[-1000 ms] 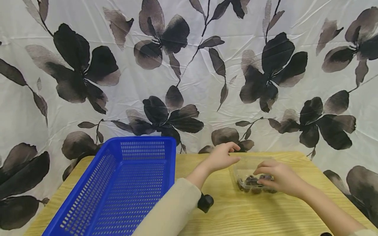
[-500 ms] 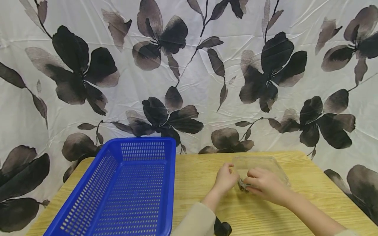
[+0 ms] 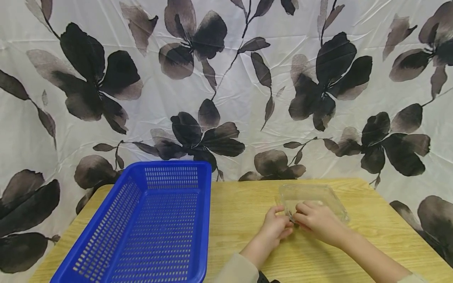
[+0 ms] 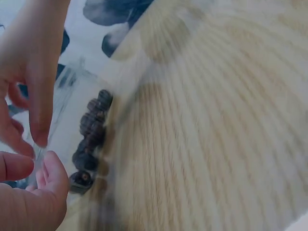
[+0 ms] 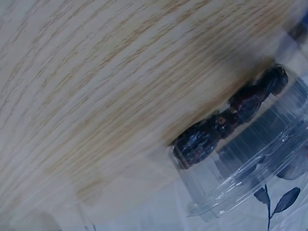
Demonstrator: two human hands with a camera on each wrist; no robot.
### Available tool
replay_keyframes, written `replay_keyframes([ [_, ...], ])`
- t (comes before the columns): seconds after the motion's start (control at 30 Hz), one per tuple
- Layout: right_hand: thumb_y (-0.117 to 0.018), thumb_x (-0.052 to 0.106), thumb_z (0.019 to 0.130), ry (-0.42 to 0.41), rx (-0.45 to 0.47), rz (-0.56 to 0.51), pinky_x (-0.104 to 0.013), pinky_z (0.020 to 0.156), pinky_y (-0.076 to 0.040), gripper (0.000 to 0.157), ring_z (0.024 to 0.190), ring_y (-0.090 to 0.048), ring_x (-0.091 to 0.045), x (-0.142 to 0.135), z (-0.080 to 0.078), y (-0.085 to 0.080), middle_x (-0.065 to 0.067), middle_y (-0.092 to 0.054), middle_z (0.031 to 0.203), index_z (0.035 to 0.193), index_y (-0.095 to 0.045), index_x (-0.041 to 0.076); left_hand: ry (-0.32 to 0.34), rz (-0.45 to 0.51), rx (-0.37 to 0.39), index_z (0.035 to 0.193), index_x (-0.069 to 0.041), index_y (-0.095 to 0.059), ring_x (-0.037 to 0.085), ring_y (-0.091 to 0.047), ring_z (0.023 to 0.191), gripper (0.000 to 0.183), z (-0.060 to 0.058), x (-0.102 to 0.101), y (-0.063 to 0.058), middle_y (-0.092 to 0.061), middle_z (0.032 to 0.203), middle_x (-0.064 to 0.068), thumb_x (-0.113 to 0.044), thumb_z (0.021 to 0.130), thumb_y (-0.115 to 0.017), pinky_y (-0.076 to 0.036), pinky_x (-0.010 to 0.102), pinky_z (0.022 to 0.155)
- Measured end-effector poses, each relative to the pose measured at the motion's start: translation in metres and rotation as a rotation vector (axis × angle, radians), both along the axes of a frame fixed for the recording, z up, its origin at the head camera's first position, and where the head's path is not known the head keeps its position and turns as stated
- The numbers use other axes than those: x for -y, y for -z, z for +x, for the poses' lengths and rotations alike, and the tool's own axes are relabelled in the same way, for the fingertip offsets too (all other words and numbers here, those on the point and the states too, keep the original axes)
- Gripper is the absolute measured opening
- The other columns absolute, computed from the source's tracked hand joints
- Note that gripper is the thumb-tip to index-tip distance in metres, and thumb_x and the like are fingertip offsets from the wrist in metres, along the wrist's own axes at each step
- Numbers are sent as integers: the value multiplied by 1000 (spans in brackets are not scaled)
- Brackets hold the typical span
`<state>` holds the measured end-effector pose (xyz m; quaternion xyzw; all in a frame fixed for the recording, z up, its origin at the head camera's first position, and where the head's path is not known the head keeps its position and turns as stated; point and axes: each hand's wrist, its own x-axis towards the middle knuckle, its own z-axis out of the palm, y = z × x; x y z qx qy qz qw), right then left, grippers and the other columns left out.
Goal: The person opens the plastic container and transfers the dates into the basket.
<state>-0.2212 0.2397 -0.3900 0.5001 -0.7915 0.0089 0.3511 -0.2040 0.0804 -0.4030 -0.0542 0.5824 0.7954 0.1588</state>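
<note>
I'd judge the step in hand to be working the near left corner of the clear plastic container, on the far right part of the counter, to get at the dark round fruits inside it. On my head feed, the left grip is loosely wide at that corner, thumb and fingers apart, and I see nothing held in it; the right grip is bent in just beside it, its tips bunched, and I cannot tell whether they pinch the plastic. My guess is that the next move calls for the left to steady the corner while the right works lightly, since thin plastic could flex and spill the fruits. The blue plastic basket is well apart to the left, and only the head view takes in all of it. There the grips nearly hide the fruits; the left wrist view shows them in a row along one wall, and the right wrist view shows their wrinkled, glossy skins but no fingers.
</note>
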Motion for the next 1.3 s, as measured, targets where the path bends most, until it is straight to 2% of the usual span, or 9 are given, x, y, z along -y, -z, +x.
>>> replay_keyframes([
  [0.2, -68, 9, 62, -6, -48, 43, -34, 57, -50, 20, 74, -54, -20, -2, -2, 2, -3, -55, 85, 79, -57, 14, -15, 102, 7, 131, 4, -34, 23, -59, 84, 58, 3, -5, 3, -57, 95, 14, 16, 77, -54, -49, 43, 85],
  [0.33, -56, 13, 83, -10, -63, 34, -31, 55, -49, 4, 73, -55, -19, -2, -3, 5, -3, -55, 86, 79, -57, 13, -25, 87, -3, 130, 4, -36, 22, -60, 83, 57, 3, -5, 3, -58, 92, 13, 15, 77, -56, -50, 42, 83],
  [0.43, -39, 17, 95, -10, -77, 16, -27, 50, -47, 25, 73, -54, -18, -1, -2, 7, -3, -55, 86, 78, -57, 13, -28, 66, -4, 131, 4, -37, 21, -60, 81, 59, 4, -5, 2, -58, 90, 11, 15, 77, -56, -50, 42, 82],
  [0.53, -29, 22, 101, 6, -99, 4, -25, 46, -45, 38, 72, -54, -17, 1, -1, 9, -3, -55, 85, 77, -57, 12, -30, 41, -2, 132, 3, -37, 18, -59, 76, 60, 5, -5, 0, -59, 88, 9, 15, 76, -56, -50, 41, 82],
  [0.63, -26, 23, 103, 31, -133, 4, -26, 45, -45, 42, 71, -54, -16, 4, 0, 9, -3, -55, 85, 78, -57, 12, -44, 30, 6, 131, 3, -38, 15, -57, 71, 59, 5, -7, -2, -60, 85, 8, 15, 76, -56, -50, 39, 80],
  [0.77, -35, 18, 95, 41, -188, 19, -22, 43, -41, 28, 72, -52, -16, 6, 0, 10, -2, -54, 87, 80, -57, 10, -65, 23, 19, 129, 2, -41, 13, -56, 68, 57, 6, -9, -2, -60, 84, 7, 16, 76, -55, -50, 37, 77],
  [0.83, -34, 17, 95, 41, -208, 28, -19, 42, -39, 28, 72, -52, -16, 7, 0, 12, -2, -53, 88, 81, -57, 10, -72, 25, 25, 128, 2, -41, 13, -54, 67, 56, 6, -10, -1, -58, 84, 7, 16, 75, -55, -49, 34, 74],
  [1.0, -20, 19, 104, 54, -202, 45, -19, 44, -41, 45, 72, -51, -16, 8, 0, 14, -3, -53, 90, 83, -58, 8, -95, 45, 20, 126, 3, -42, 12, -52, 64, 54, 5, -10, 1, -57, 78, 5, 17, 75, -52, -46, 26, 66],
  [1.3, -16, 22, 104, 78, -186, 97, -21, 45, -43, 48, 75, -51, -16, 7, 0, 13, -4, -51, 92, 86, -58, 7, -114, 68, -25, 120, 11, -44, 12, -54, 66, 44, 3, -14, 2, -58, 81, 10, 18, 77, -51, -50, 27, 67],
])
